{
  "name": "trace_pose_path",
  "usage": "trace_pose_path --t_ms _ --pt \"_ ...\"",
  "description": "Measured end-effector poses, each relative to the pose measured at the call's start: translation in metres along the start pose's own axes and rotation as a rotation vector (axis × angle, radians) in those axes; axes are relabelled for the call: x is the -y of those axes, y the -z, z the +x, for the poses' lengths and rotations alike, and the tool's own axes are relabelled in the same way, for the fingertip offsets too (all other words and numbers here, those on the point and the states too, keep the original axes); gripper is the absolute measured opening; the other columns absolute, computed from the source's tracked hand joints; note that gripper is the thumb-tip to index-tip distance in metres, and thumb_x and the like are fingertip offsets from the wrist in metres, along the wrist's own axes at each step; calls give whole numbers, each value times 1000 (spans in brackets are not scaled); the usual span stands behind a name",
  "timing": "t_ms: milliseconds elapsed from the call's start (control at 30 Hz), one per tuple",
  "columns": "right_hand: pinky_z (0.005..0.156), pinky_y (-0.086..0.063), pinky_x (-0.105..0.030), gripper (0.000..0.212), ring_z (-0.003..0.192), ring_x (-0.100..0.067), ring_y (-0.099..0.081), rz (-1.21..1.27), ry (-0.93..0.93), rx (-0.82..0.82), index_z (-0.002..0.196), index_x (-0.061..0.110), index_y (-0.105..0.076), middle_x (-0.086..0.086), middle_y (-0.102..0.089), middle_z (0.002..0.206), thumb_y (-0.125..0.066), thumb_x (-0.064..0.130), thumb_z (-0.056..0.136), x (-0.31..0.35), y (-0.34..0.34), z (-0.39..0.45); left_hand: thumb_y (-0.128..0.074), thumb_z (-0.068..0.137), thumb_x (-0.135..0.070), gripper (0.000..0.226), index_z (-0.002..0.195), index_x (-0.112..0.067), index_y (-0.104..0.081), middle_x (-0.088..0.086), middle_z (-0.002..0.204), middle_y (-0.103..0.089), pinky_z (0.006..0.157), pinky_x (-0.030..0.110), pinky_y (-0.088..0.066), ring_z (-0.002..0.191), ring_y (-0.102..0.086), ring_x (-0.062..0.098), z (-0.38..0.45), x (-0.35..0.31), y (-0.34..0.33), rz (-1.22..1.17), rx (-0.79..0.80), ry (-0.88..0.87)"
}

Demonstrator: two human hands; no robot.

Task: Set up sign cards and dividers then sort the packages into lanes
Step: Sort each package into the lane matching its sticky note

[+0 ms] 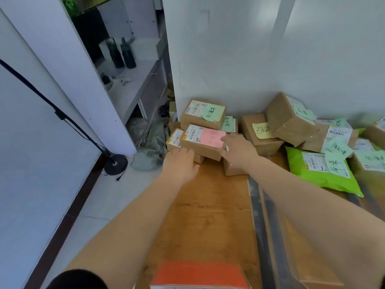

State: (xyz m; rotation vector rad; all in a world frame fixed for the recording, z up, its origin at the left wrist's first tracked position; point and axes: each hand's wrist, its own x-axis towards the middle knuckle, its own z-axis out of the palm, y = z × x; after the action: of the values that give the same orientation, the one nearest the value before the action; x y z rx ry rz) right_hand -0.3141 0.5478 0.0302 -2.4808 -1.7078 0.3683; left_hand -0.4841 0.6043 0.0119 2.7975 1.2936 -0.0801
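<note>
White walls close off the far end of a brown cardboard-covered floor strip [208, 205], and against the corner of those walls the packages are heaped. The box with the pink note [203, 140] is taken as the landmark. Behind it, against the wall, sits a box with a green note [203, 113]; to its right stands a box with a yellow note [260, 132], and further right a tilted box [289, 119], a bright green mailer bag [320, 172] and more labelled parcels are piled. Well to the left of it, a black lamp stand [115, 163] rests on pale tiles beside a grey shelf unit [133, 84] on which dark bottles are kept. Nearest the camera, well short of the landmark, an orange card [200, 274] lies at the strip's near end — probably a lane sign, though its face cannot be read.

Sorting appears to be the step in hand. The left hand [181, 163] is laid at the near left corner of the pink-noted box, fingers spread and not closed; the right hand [239, 149] is pressed on its right end, fingers loosely extended over the top edge. Whether the box is being gripped or merely steadied cannot be told — no lift is visible. It rests on smaller boxes, so the next move calls for a level two-handed lift, lest the stack beneath be toppled, and for its lane to be matched to the pink note.
</note>
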Motion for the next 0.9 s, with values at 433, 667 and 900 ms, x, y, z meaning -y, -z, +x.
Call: trace_pose_path --t_ms 433,667,900 --pt "74 -50 -25 32 103 -18 -60 433 -178 78 117 22 -57 -1 -64 116 -58 34 87 -15 -34 67 -44 94 -44 47 130 -14 -48 2 126 -58 75 20 -39 107 -55 16 45 -26 -37 -949 102 403" --pt "67 -42 -17 33 97 -14 -59 615 -216 -37 114 17 -59 0 -64 115 -65 31 84 12 -51 21 -51 94 -29 41 134 -20 -43 1 136 -53 83 16 -39 122 -50 16 12 -27 -41 -1193 -66 469" --pt "66 -42 -12 22 90 -10 -57 1008 -264 -236 97 17 -55 3 -63 101 -71 20 81 42 -32 -44 -60 89 -16 55 140 -25 -39 -2 132 -54 99 50 -47 123 -51 21 -30 -9 -14 -1458 -188 425"
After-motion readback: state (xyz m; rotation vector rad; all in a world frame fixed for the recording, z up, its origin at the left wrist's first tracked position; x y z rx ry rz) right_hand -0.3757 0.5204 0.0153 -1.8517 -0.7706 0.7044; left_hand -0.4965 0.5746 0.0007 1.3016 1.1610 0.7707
